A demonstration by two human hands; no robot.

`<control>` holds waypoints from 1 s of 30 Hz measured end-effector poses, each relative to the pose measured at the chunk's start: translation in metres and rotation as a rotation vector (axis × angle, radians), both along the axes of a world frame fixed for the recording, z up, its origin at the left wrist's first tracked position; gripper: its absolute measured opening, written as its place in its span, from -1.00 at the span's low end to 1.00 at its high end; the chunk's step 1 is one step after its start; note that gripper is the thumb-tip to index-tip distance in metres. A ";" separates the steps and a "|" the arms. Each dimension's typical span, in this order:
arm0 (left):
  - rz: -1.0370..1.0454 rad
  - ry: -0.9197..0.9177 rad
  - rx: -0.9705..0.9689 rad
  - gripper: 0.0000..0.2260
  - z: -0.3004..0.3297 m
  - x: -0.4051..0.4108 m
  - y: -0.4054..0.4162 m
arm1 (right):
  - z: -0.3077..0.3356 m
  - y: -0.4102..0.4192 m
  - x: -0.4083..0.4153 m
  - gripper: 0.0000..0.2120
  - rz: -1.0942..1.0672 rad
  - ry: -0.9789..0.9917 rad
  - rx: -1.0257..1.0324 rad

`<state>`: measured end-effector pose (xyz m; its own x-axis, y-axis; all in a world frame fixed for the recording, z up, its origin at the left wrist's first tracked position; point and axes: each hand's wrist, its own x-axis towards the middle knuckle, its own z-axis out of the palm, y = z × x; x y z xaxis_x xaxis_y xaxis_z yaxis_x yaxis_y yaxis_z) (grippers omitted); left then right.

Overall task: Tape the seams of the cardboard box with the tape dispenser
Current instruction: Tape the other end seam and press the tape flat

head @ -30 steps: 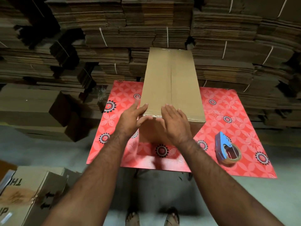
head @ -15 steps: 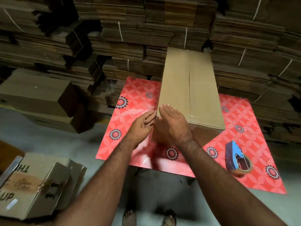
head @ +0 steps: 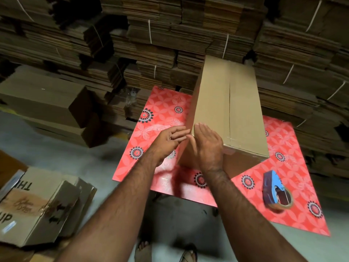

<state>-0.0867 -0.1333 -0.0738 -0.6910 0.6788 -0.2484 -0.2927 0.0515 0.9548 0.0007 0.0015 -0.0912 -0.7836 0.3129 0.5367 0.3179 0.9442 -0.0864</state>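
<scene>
The box [head: 226,114] — plain brown cardboard, long, flaps closed with a centre seam — stands on a glossy red flowered mat [head: 160,114]. The right hand [head: 206,143] lies flat on its near left corner, fingers together over shiny tape. The left hand [head: 168,141], fingers loosely spread, touches that corner's side. The blue dispenser [head: 274,191] lies well right of the fingers — open mat around it.
</scene>
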 end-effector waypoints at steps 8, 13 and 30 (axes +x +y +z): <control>0.028 0.016 -0.037 -0.45 0.008 0.009 0.001 | 0.013 -0.013 -0.003 -0.56 -0.053 0.088 -0.178; 0.078 -0.011 -0.072 -0.39 0.006 0.004 -0.002 | 0.004 -0.016 -0.006 -0.63 -0.105 0.111 -0.118; 0.122 0.079 -0.157 -0.21 0.011 0.059 0.019 | 0.031 0.008 0.014 -0.33 0.181 -0.348 -0.277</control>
